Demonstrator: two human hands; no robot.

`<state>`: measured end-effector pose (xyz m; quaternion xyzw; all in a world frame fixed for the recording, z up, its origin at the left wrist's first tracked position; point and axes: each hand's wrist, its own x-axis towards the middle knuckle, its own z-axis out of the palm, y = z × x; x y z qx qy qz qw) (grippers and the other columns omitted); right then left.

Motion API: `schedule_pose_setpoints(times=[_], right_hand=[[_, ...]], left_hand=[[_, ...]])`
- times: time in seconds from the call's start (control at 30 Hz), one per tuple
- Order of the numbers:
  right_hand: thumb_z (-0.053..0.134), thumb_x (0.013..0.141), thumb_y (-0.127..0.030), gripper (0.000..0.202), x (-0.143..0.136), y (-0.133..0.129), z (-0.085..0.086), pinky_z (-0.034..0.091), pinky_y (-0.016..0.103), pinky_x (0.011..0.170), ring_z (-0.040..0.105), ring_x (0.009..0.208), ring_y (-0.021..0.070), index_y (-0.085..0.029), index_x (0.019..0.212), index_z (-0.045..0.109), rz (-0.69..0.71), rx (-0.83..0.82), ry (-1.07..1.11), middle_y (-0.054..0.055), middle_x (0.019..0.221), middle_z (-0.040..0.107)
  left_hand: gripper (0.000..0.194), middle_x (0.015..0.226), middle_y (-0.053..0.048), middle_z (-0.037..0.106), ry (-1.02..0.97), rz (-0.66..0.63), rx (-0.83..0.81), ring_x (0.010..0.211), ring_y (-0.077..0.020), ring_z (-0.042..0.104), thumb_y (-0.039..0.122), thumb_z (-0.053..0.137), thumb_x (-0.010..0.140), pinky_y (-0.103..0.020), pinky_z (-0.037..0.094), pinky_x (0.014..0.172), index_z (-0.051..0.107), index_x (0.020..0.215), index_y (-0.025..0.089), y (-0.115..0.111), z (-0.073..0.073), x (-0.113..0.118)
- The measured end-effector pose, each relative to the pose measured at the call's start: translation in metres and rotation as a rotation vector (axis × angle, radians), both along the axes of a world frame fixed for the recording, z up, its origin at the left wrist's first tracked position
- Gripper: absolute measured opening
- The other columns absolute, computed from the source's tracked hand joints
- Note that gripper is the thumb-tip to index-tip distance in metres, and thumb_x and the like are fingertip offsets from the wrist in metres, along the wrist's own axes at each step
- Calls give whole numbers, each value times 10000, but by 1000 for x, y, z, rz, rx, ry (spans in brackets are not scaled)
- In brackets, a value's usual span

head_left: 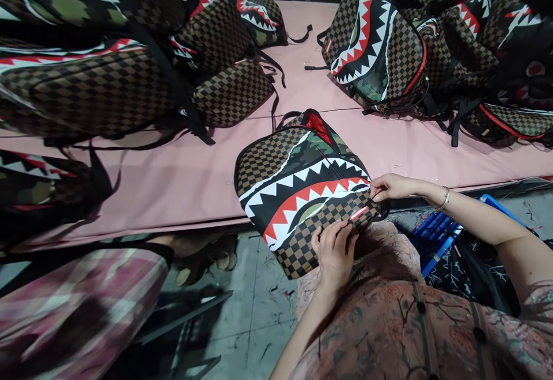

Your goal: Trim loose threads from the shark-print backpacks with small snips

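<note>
A checkered brown and black backpack [276, 196] with a printed shark mouth lies tilted over the table's front edge, its lower part by my lap. Near its top handle an opening shows red lining [318, 125]. My left hand [334, 250] has its bent fingers pressed on the backpack's front, next to a small red label [358, 213]. At the right edge of the backpack my right hand [391, 189] is closed, pinching the edge or something small there; which one I cannot tell.
Similar backpacks are heaped on the pink table [173, 187] at the left, and another backpack [375, 52] stands at the back right beside more. A person's plaid garment [82, 305] is at the lower left. Beside my lap is a blue crate [444, 247].
</note>
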<state>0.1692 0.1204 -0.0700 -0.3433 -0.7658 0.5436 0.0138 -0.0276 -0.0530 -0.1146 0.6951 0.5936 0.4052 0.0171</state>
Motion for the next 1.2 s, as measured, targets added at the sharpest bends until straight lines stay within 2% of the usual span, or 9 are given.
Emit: schedule_pose_setpoints(times=[0.3, 0.5, 0.8, 0.9, 1.0, 1.1, 1.2], right_hand=[[601, 712, -241, 114, -18, -10, 10, 385, 224, 609, 546, 671, 124, -143, 763, 629, 43, 108, -88, 8, 730, 636], [595, 732, -227, 85, -29, -18, 20, 362, 215, 604, 518, 647, 113, -160, 766, 634, 81, 226, -146, -7, 719, 622], [609, 723, -210, 46, -40, -24, 18, 370, 226, 633, 551, 679, 126, -184, 755, 631, 77, 288, -156, -10, 742, 644], [601, 720, -239, 76, -37, -23, 9, 396, 239, 648, 560, 693, 134, -172, 750, 620, -10, 175, -62, -1, 740, 638], [595, 719, -301, 154, -29, -22, -1, 417, 261, 673, 559, 712, 142, -156, 767, 606, -175, 82, 57, 14, 751, 619], [600, 716, -355, 228, -22, -24, -8, 427, 280, 693, 551, 730, 148, -148, 809, 599, -335, 76, 137, 26, 783, 605], [606, 717, -381, 264, -16, -28, -14, 439, 300, 733, 559, 764, 155, -152, 850, 594, -451, 77, 196, 37, 824, 609]], left_hand=[[146, 957, -55, 657, -26, 9, -87, 930, -196, 599, 197, 591, 772, -434, 281, 965, 615, 916, 201, -1, -1, -1], [142, 947, -57, 661, -42, 4, -69, 925, -199, 604, 189, 578, 779, -439, 285, 958, 613, 916, 202, -1, 3, 0], [151, 940, -45, 661, -58, 17, -43, 924, -193, 606, 186, 585, 780, -441, 280, 962, 601, 927, 215, -2, 1, 1], [142, 942, -45, 656, -80, 12, -42, 919, -193, 602, 187, 573, 788, -439, 294, 954, 594, 925, 216, -2, 1, -1], [195, 982, -77, 640, -129, -4, -62, 934, -199, 580, 222, 557, 801, -392, 374, 882, 568, 993, 190, 5, 4, -4], [263, 1020, -111, 613, -160, 29, -176, 964, -221, 546, 300, 527, 820, -367, 416, 822, 555, 1042, 162, 19, 11, -5], [180, 946, -77, 611, -209, 8, -336, 919, -209, 541, 322, 523, 817, -365, 415, 822, 601, 892, 178, 34, 20, -6]])
